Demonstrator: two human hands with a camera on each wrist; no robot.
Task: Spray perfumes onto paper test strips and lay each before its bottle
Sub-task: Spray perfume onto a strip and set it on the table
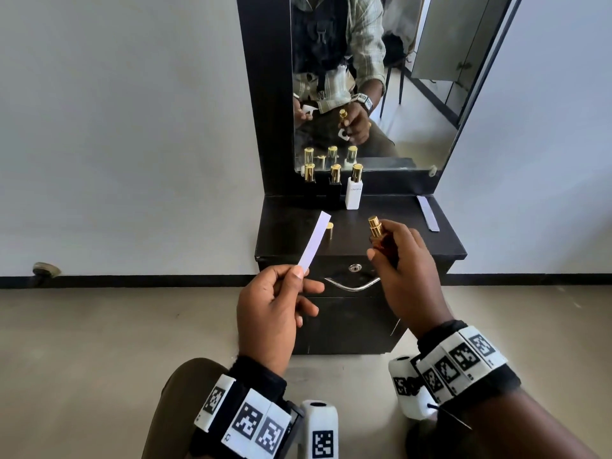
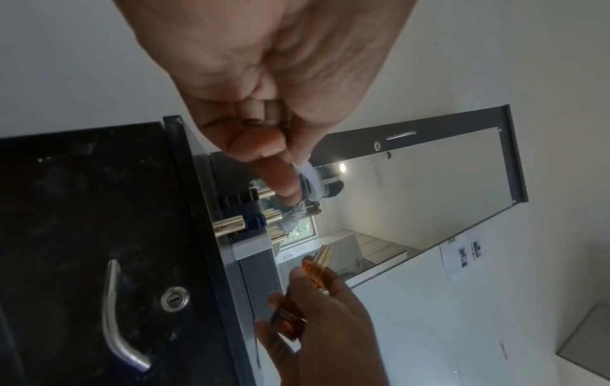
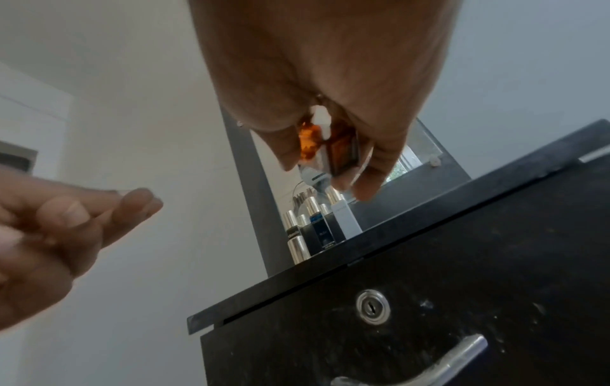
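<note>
Nearest the lens, two black wrist bands set with white square-coded marker blocks. Above them, left hand [image 1: 275, 306], thumb and forefinger pinched on the lower end of a narrow white paper test strip [image 1: 314, 239], flat, matt, straight-edged, slanting up and to the right over the front left corner of the glossy black dressing surface [image 1: 430, 246]. Other fingers loosely curled beneath.

Right hand [image 1: 409, 276] wrapped round a small amber glass perfume bottle [image 1: 384, 243], translucent, rectangular, uncapped, with a ridged gold metal spray head [image 1: 375, 226] tilted toward the strip. Grip clamped on the bottle's body, thumb along the near side; bottle and strip apart, both held in the air above the front edge of the surface. From the left wrist view, same bottle [image 2: 313, 271] glowing orange between the fingers.

On the surface just behind the strip, a loose cylindrical gold cap [image 1: 329, 230], polished, standing upright. At the back, against the mirror [image 1: 414, 94], a row of three capped bottles: two black rectangular bottles [image 1: 335, 190] and one white rectangular bottle [image 1: 353, 193], each topped with a shiny gold cylinder. At far right, a flat pale stack of paper strips [image 1: 428, 213] lying lengthwise.

Below, black drawer front with a round silver lock [image 1: 355, 268] and a curved brushed-metal handle [image 1: 351, 285].
</note>
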